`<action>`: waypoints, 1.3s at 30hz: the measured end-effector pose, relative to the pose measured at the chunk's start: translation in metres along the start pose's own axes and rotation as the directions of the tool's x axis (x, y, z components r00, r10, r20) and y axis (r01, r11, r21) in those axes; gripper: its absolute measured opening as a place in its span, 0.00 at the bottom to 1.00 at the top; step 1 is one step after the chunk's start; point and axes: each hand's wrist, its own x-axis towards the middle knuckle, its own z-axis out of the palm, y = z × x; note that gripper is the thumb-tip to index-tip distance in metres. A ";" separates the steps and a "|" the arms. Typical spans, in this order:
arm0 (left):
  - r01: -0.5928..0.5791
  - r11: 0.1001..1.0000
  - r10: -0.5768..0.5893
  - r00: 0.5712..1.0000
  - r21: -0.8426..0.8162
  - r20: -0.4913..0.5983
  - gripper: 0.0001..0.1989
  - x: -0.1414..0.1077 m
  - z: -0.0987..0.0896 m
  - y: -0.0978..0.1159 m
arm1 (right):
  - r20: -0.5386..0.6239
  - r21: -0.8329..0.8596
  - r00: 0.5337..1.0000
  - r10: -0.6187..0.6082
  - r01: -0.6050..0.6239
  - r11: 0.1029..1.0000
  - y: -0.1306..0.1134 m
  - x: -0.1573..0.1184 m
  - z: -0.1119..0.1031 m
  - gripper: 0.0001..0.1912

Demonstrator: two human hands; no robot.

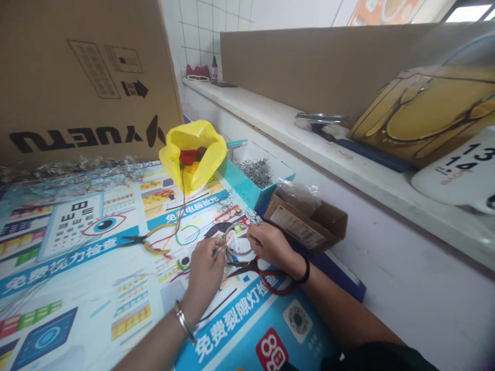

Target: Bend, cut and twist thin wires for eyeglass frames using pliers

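Observation:
Between both hands is a thin round wire ring (238,252), raised a little over the printed sheet. My left hand (207,265), with a silver bangle at the wrist, pinches its left side. On its right side my right hand (269,245) has its fingers closed; a black band circles that wrist. Red-handled scissors (279,282) lie under and beside my right hand, blades pointing left. To the left are yellow-handled pliers (149,241), a green loop of cord (187,235), red cord and a small round spool (184,263).
A yellow bag (170,149) with colored bundles stands behind the hands. A teal box (249,193) holds many small metal pieces. An open brown carton (301,226) is at the right, below a white ledge (263,111). A large cardboard box (88,118) stands back left.

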 end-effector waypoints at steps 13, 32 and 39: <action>0.014 1.000 -0.014 1.000 -0.020 0.013 0.09 0.000 0.000 -0.001 | 0.010 0.018 1.000 -0.001 0.000 1.000 -0.002 0.000 0.000 0.08; 0.018 0.999 -0.018 1.000 -0.030 0.018 0.09 0.001 0.002 -0.005 | -0.001 0.010 0.999 -0.043 0.043 0.999 -0.002 -0.001 0.002 0.08; 0.007 1.000 -0.006 1.000 -0.031 0.020 0.09 0.001 0.002 -0.002 | -0.009 -0.004 0.999 -0.052 0.052 0.999 -0.001 -0.001 0.003 0.08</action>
